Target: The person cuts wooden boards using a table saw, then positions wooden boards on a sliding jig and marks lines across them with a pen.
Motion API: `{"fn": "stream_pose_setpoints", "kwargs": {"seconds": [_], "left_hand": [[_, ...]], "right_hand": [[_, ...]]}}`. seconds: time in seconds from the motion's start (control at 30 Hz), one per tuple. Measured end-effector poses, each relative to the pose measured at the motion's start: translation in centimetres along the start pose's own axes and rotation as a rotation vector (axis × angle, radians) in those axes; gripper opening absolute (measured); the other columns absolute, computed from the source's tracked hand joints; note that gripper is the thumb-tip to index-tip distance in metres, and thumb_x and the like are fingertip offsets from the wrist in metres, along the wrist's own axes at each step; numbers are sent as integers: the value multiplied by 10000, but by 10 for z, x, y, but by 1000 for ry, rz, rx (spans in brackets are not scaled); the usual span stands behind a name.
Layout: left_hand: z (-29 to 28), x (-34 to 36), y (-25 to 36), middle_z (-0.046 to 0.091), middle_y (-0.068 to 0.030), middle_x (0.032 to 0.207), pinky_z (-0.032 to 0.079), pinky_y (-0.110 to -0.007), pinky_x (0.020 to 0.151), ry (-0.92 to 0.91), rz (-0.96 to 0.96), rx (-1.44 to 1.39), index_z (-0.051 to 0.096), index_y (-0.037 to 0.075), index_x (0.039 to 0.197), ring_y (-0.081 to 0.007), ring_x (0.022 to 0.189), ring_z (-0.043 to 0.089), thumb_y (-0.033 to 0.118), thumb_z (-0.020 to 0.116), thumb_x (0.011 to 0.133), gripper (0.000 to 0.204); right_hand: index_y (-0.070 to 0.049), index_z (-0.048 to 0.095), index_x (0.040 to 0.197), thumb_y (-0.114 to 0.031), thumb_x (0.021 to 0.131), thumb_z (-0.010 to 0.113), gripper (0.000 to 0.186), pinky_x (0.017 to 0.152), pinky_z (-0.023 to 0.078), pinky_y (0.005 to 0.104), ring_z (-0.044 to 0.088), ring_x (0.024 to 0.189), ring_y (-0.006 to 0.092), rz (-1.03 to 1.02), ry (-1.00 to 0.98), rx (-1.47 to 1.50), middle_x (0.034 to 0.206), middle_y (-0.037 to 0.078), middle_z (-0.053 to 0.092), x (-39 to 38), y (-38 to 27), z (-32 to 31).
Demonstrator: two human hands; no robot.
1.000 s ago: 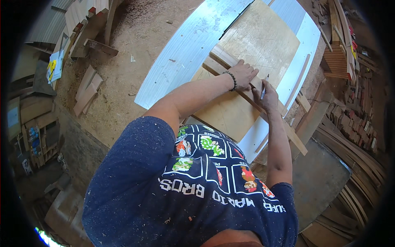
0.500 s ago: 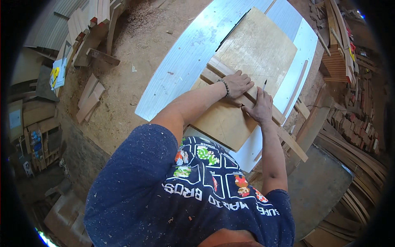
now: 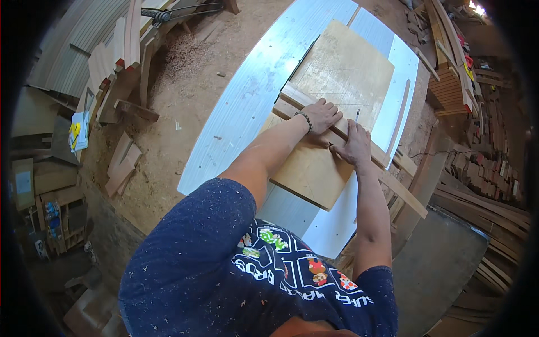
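Note:
A pale yellowish plywood board (image 3: 342, 64) lies on a white wood-grain panel (image 3: 236, 98). Two light wooden strips cross it at a slant, one beside the other: a far strip (image 3: 297, 96) and a near strip (image 3: 407, 196), whose lower right end juts past the panel. My left hand (image 3: 324, 117), with a beaded bracelet at the wrist, grips the strips from above near their middle. Just to its right, my right hand (image 3: 355, 147) has its fingers curled over the strips, thumb on the near side. A slim pencil (image 3: 357, 115) points up beyond the right fingertips; its lower end is hidden.
Stacked planks (image 3: 126, 48) stand at the upper left, and offcuts (image 3: 122, 163) lie on the dusty floor. Timber piles (image 3: 488, 174) fill the right side, beside a dark flat sheet (image 3: 443, 258). A narrow brown strip (image 3: 400, 121) rests on the panel's right part.
The whole view has shifted slightly, showing more of the panel's near end. Both hands keep nearly the same places on the strips.

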State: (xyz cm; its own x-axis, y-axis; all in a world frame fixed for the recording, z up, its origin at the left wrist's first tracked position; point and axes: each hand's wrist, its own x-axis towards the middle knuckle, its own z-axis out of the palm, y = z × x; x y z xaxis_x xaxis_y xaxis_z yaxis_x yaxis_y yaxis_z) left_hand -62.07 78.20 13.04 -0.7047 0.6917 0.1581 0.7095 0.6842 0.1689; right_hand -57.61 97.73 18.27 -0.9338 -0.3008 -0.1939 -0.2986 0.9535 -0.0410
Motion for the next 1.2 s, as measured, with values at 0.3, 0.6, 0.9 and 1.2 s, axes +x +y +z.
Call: {"fn": "stream_pose_setpoints", "kwargs": {"seconds": [0.3, 0.6, 0.9, 1.2], "left_hand": [[-2, 18, -12, 577, -86, 1105, 397, -410, 941, -15, 7, 41, 498, 82, 1259, -232, 1082, 555, 332, 524, 909, 431], [4, 28, -21, 578, -93, 1100, 401, -408, 933, 16, 11, 44, 497, 78, 1252, -234, 1070, 564, 348, 544, 897, 449], [-2, 36, -26, 578, -97, 1123, 398, -406, 943, -28, 1, 20, 483, 71, 1268, -239, 1097, 556, 436, 618, 853, 569], [-4, 55, -37, 580, -99, 1122, 400, -404, 941, -29, 8, 29, 487, 72, 1266, -236, 1095, 559, 373, 572, 882, 495]], "right_hand": [[-70, 361, 1424, -476, 632, 839, 1010, 1052, 340, 494, 509, 1210, 302, -36, 22, 16, 1269, 144, 521, 18, 14, -5], [-69, 362, 1420, -471, 630, 842, 1008, 1065, 334, 486, 498, 1232, 297, -34, -4, 31, 1281, 148, 519, 31, 19, -7], [-77, 357, 1424, -468, 634, 841, 1006, 1093, 318, 503, 493, 1242, 291, -20, -9, 27, 1295, 136, 510, 40, 22, -11], [-71, 366, 1422, -463, 635, 844, 1000, 1083, 337, 482, 490, 1252, 286, 3, -23, 22, 1293, 138, 516, 57, 31, -19]]}}
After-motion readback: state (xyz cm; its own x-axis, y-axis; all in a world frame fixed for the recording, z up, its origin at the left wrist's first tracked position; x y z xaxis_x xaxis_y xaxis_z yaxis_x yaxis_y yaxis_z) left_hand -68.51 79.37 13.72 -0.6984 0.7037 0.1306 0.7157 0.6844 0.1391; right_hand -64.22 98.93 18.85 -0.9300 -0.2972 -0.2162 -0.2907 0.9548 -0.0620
